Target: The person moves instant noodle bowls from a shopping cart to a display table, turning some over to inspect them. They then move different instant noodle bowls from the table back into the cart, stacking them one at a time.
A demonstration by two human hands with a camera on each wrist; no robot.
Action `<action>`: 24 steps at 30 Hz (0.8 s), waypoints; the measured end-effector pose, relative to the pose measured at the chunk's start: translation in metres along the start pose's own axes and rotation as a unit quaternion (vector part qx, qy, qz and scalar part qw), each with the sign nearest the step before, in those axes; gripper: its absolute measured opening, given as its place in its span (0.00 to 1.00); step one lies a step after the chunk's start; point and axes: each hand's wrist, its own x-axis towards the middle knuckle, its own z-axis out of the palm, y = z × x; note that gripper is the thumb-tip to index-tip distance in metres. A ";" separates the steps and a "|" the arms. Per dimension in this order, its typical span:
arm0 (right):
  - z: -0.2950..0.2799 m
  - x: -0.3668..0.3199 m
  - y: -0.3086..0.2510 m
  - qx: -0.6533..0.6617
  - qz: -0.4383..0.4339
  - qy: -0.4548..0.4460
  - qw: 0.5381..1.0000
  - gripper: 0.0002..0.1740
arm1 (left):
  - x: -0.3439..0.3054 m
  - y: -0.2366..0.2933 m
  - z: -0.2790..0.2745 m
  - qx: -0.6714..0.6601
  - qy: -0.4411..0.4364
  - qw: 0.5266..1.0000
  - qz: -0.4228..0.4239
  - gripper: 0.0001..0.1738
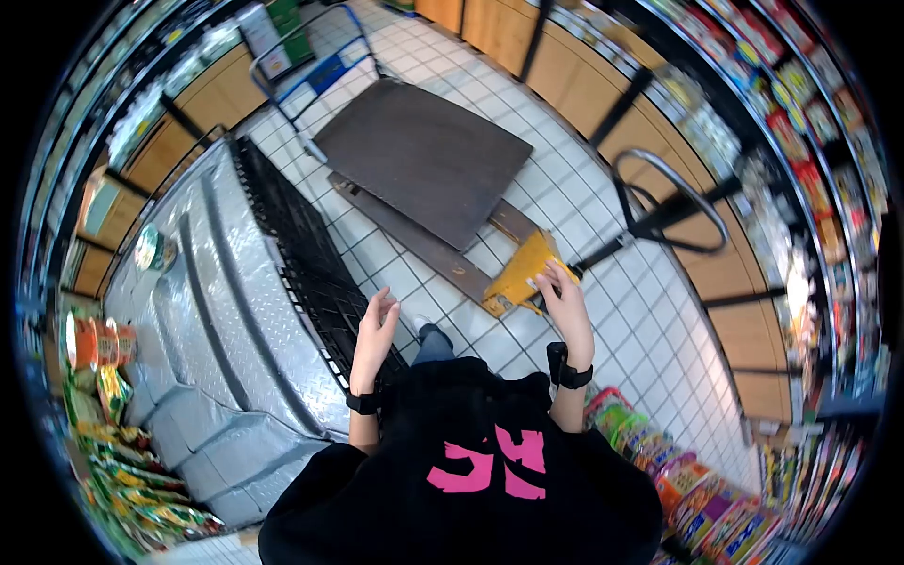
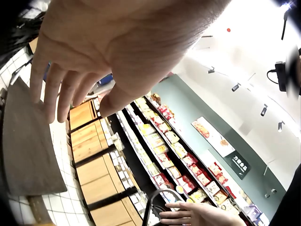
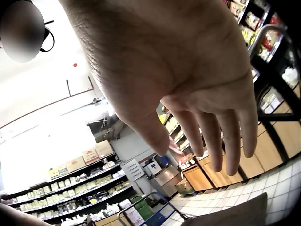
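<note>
Both hands hang in the air in front of the body, with nothing in them. My left hand (image 1: 376,330) is beside the black slatted pallet edge (image 1: 297,259), its fingers relaxed in the left wrist view. My right hand (image 1: 568,315) overlaps the yellow body (image 1: 529,273) of a pallet jack in the head view, its fingers loosely extended. The jack's looped handle (image 1: 673,202) rises to the right of that hand. Ahead lies a dark flat board (image 1: 424,155) over the jack's forks (image 1: 414,240).
A silver diamond-plate platform (image 1: 221,282) fills the left, with a tub (image 1: 153,250) on it. A blue-framed cart (image 1: 330,71) stands behind the board. Stocked shelves (image 1: 800,122) line the aisle. Colourful packages (image 1: 697,490) are stacked at my lower right, on white floor tiles (image 1: 640,325).
</note>
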 end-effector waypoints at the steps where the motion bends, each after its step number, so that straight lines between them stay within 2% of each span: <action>1: 0.016 0.019 -0.007 -0.009 -0.016 -0.013 1.000 0.25 | 0.003 -0.002 -0.011 0.000 0.029 1.000 -0.012 0.23; 4: 0.066 0.069 -0.041 -0.027 -0.038 -0.080 0.996 0.24 | 0.012 -0.017 -0.049 -0.022 0.084 0.996 -0.026 0.24; 7: 0.113 0.104 -0.093 -0.021 -0.071 -0.148 0.986 0.26 | 0.011 -0.033 -0.080 -0.097 0.141 0.984 -0.040 0.23; 11: 0.192 0.149 -0.122 -0.076 -0.127 -0.244 0.958 0.25 | -0.003 -0.038 -0.119 -0.184 0.230 0.953 -0.075 0.22; 16: 0.285 0.163 -0.182 -0.072 -0.187 -0.364 0.909 0.26 | -0.039 -0.057 -0.151 -0.224 0.365 0.899 -0.092 0.21; 18: 0.320 0.166 -0.200 -0.057 -0.206 -0.419 0.883 0.26 | -0.056 -0.064 -0.156 -0.218 0.411 0.875 -0.133 0.22; 24: 0.415 0.168 -0.259 -0.030 -0.286 -0.512 0.810 0.25 | -0.097 -0.078 -0.171 -0.212 0.553 0.792 -0.151 0.22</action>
